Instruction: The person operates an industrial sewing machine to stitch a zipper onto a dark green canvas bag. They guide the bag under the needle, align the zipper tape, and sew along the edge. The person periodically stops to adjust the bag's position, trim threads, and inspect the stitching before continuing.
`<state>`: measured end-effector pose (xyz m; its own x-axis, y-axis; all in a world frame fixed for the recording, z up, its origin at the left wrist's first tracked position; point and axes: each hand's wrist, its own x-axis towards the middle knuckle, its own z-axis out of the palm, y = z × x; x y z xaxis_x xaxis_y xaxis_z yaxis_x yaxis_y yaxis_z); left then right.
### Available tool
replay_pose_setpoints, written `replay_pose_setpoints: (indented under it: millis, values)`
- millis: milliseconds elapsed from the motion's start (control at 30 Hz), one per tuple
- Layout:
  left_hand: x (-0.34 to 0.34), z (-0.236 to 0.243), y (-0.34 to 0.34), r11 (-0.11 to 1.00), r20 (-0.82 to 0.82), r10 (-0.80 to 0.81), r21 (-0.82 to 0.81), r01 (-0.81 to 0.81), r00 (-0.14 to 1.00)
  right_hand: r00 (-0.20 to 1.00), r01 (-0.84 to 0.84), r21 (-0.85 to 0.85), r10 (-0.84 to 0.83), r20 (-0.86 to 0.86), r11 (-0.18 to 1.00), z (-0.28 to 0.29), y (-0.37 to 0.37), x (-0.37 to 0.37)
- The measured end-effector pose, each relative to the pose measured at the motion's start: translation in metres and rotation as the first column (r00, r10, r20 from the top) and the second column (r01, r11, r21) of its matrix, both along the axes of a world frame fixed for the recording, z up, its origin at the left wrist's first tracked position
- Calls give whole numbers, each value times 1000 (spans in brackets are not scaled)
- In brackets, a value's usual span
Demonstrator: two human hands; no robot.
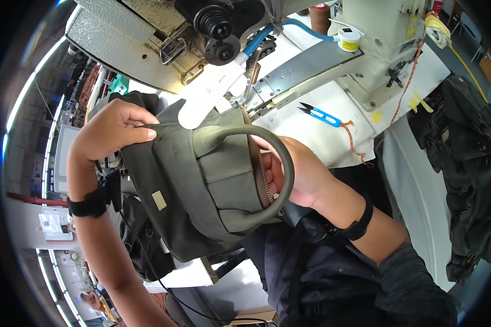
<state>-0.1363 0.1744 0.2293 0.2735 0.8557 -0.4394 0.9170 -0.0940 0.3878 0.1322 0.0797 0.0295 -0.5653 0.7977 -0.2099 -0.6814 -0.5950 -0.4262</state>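
Note:
A dark olive bag (172, 185) with a rolled loop handle (290, 174) and a small pale tag lies under the head of a sewing machine (131, 41). My left hand (112, 128) pinches the bag's far-left edge between thumb and fingers. Through the loop of the handle, my right hand (289, 171) grips the bag's zippered opening (263, 177), its fingers curled inside the edge and partly hidden. The zip edge runs up toward the needle area, where a white rounded guard (199, 106) covers part of the view.
Blue-handled thread snips (322, 115) with an orange cord lie on the white machine table (305, 144). A small white round container (348, 39) and a brown thread cone (320, 20) stand behind. Dark bags (466, 163) hang in a pile at right. More dark bags (142, 240) sit at left.

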Motion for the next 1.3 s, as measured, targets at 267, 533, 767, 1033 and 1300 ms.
replay_pose_setpoints:
  millis: [267,533,767,1033,1300]
  values:
    - [23,44,11,983,46,-1,-184,9,999,950,-93,-35,78,-304,995,-4,14,-2]
    - [-19,-18,42,935,-57,-55,-353,31,997,986,86,26,-81,-145,996,21,-2,-2]
    - [32,-115,8,972,322,-230,32,233,918,878,-5,591,-280,389,807,-30,5,3]
    - [51,-110,-11,992,403,-117,94,86,908,877,243,524,-416,240,816,-27,25,-22]
    - [56,-126,-8,984,438,-155,145,101,886,917,251,361,-340,209,898,-22,26,-26]
